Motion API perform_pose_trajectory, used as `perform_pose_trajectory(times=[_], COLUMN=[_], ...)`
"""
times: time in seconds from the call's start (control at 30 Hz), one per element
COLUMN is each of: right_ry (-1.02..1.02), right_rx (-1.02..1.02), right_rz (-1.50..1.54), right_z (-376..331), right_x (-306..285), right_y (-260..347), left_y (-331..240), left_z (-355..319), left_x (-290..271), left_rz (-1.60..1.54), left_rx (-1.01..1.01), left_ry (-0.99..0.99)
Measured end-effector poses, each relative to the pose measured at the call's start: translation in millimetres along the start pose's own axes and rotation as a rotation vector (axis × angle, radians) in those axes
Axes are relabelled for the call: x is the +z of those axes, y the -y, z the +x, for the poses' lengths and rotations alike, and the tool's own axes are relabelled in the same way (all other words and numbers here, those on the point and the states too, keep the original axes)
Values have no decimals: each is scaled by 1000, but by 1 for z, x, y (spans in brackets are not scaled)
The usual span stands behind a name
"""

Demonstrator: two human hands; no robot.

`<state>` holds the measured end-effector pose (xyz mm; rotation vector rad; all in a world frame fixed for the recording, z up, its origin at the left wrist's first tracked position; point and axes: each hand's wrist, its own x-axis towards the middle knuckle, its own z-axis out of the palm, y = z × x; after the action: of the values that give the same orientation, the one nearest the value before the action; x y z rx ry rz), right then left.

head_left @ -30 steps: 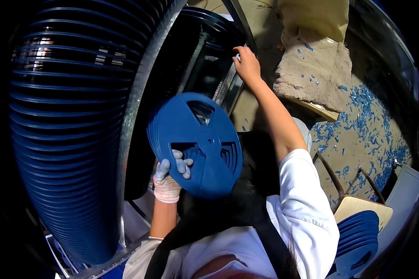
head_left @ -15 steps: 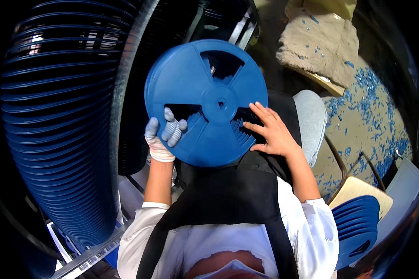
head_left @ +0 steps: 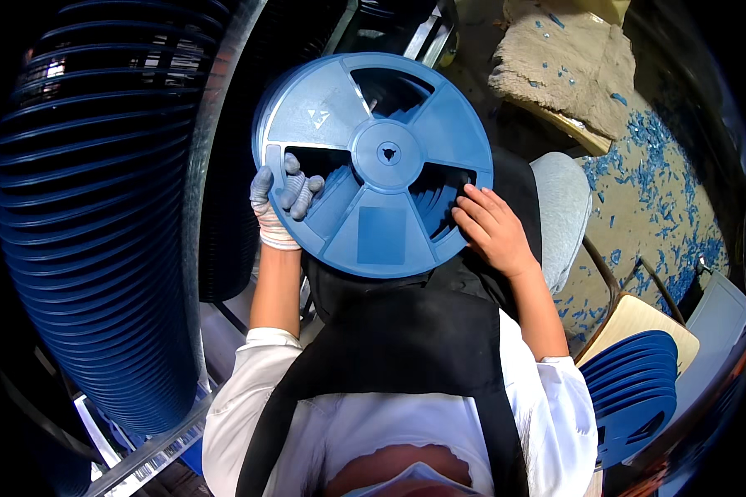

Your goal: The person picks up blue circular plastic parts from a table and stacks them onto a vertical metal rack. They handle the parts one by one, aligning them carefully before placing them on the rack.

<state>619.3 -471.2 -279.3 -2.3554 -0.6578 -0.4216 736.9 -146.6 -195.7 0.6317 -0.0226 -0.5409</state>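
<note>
At upper centre, we best steady the blue reels [head_left: 375, 171] with our left hand [head_left: 271, 218] pinching the rim [head_left: 377, 269], our right hand [head_left: 495, 228] resting opposite, fingers [head_left: 481, 213] together, grip unclear.

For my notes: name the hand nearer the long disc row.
Left. The left hand is right of the long disc row; the right hand is farther right, across the blue reels.

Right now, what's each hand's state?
Left hand: gloved, closed on the blue reel stack at its left edge.
Right hand: bare, touching its right edge; grip cannot be told.
</note>
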Motion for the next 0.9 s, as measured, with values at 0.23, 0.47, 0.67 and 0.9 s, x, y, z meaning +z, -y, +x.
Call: perform_pose_trajectory(times=[0.23, 0.47, 0.67, 0.9], right_ry=[-199, -761, -941, -954], right_rx=[-49, 778, 1137, 1120], right_rz=[10, 1190, 1616, 1693], right_z=[7, 16, 28, 39], right_x=[-13, -40, -43, -32], right_y=[5, 0, -53, -87], left_y=[-3, 6, 7, 9], left_z=[-5, 0, -18, -27], left_x=[1, 22, 26, 32], left_rz=[31, 363, 333, 309], left_rx=[27, 40, 64, 56], left_ry=[-77, -203, -188, -138])
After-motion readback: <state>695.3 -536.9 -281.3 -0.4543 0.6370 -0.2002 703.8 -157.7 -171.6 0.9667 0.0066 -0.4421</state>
